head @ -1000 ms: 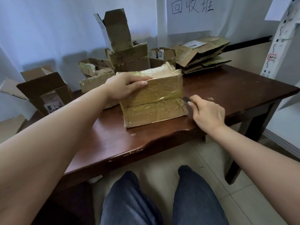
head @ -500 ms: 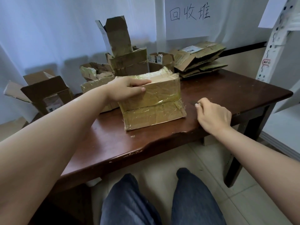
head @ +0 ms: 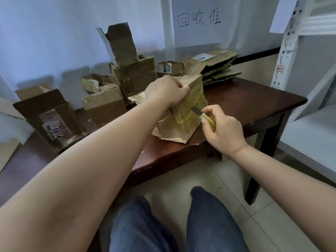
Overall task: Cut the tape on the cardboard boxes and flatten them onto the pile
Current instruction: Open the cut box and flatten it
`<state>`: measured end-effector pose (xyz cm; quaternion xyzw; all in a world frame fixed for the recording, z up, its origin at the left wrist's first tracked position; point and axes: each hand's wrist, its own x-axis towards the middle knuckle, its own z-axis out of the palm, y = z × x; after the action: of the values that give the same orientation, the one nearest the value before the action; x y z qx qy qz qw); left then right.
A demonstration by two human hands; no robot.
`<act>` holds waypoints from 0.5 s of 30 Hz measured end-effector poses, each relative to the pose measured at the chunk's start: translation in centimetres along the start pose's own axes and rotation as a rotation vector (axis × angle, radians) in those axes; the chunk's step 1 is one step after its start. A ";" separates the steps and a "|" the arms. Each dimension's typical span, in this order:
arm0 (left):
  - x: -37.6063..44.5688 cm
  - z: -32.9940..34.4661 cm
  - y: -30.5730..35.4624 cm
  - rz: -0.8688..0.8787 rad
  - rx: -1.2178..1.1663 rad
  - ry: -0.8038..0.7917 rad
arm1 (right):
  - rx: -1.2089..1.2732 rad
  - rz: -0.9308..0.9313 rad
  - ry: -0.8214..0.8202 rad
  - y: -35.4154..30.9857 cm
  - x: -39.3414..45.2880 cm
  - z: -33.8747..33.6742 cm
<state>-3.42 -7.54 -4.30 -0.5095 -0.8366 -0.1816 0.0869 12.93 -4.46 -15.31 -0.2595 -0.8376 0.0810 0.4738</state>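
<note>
**Blade at the taped side of the box, left hand steadying from above**

The right hand has its fingers curled round a yellow-handled utility knife; the thumb lies along the near side of the handle and the index finger rests on top. The blade points up and to the left, and its tip meets the tape-covered side of the cardboard box, about halfway up the face turned toward the right hand. Whether the tip has gone through the tape cannot be told.

The left hand rests on the top of the same box, fingers bent over the upper edge and gripping it near the far corner. The fingertips are hidden behind the edge.

The box stands on the dark wooden table, tilted, with one corner toward the near table edge. Glossy yellowish tape wraps its sides. It lies between the two hands: the left hand on top, the right hand just beside its right face.

Behind the box, several opened boxes stand against the wall. At the far right of the table lies the pile of flattened cardboard, well apart from the hands, below a paper sign with handwritten characters. Another opened box stands at the left end of the table.
</note>
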 end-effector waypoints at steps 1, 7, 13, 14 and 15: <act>0.0 0.2 0.2 -0.027 -0.083 -0.049 | 0.002 -0.013 -0.017 -0.1 -0.4 -0.1; 0.2 -1.8 -0.5 0.050 -0.366 -0.370 | -0.037 -0.070 -0.057 -1.5 -1.2 0.0; 0.1 -1.3 -1.9 0.124 -0.355 -0.326 | -0.105 -0.113 -0.023 -3.0 -1.1 0.7; 0.1 -1.0 -1.9 0.128 -0.366 -0.310 | -0.127 -0.108 -0.017 -3.1 -1.1 0.9; -0.1 -0.9 -1.9 0.132 -0.372 -0.296 | -0.144 -0.101 -0.017 -3.2 -1.1 1.0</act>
<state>-5.07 -8.72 -3.93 -0.5913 -0.7572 -0.2499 -0.1205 11.43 -7.67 -15.43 -0.2495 -0.8574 -0.0015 0.4502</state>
